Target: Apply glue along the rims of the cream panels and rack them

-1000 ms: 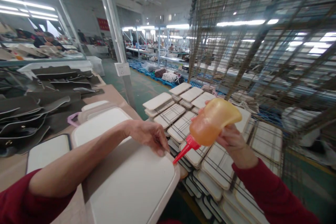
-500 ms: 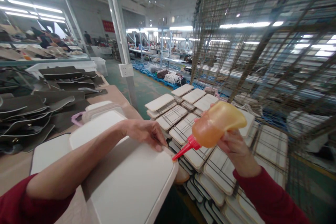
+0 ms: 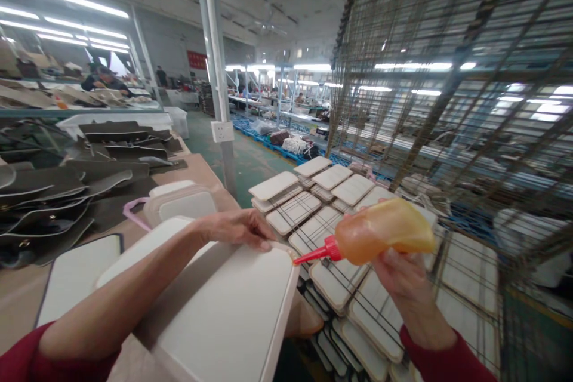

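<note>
My left hand (image 3: 244,228) pinches the far edge of a white padded panel (image 3: 224,310) with rounded corners, which lies tilted in front of me. In my right hand (image 3: 400,271) is a soft glue bottle (image 3: 380,230) with amber liquid inside, tipped nearly level. Its red nozzle (image 3: 316,252) touches the panel's rim near the far right corner, where a little amber glue shows. Beneath that corner sits a tan, rounded piece (image 3: 304,313), partly hidden by the panel. Other white panels (image 3: 76,280) lie under and beside my left forearm.
Wire racks bearing rows of white panels (image 3: 293,213) stand ahead and right, with raised wire grids (image 3: 430,71) above. On the table's (image 3: 203,173) left are dark pieces (image 3: 116,149) and a pale bag with a pink strap (image 3: 179,206). A post (image 3: 215,59) rises beyond. People sit further back.
The bottle has tipped closer to level, and its nozzle tip has shifted slightly up and left along the panel rim. My view has tilted a little upward. Both hands keep their holds.
</note>
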A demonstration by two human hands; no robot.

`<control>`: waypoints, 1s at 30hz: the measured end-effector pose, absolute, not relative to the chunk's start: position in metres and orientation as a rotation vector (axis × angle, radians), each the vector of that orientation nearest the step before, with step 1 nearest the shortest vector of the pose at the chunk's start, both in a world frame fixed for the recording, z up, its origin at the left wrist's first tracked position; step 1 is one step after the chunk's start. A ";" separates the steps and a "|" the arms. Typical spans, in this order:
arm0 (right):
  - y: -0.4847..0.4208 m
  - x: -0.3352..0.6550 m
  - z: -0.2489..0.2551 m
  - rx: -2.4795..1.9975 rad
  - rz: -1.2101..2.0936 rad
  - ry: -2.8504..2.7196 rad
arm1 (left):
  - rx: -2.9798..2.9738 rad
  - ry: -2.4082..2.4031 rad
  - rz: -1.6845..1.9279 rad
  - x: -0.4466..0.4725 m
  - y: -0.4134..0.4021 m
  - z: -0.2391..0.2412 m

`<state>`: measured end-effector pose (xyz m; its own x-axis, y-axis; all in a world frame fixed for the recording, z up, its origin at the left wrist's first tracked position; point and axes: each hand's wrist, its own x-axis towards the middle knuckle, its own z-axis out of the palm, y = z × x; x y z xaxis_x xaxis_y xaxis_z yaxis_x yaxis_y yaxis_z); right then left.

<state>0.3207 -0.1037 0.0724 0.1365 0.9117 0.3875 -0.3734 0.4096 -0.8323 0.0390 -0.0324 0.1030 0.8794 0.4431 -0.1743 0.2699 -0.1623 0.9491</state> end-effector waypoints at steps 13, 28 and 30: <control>-0.095 0.303 0.060 -0.627 0.984 -1.039 | 1.638 0.702 0.298 0.012 -0.039 0.091; -0.071 0.270 0.046 -0.443 1.101 -1.212 | 1.553 0.865 0.442 -0.036 -0.046 0.080; -0.069 0.264 0.045 -0.430 1.097 -1.205 | 1.533 0.885 0.460 -0.041 -0.047 0.080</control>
<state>0.2642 -0.0686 0.0449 -0.0423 0.8501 0.5249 -0.4431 0.4549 -0.7725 -0.0406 -0.0471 0.0799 0.6266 0.7522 -0.2037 0.2662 0.0390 0.9631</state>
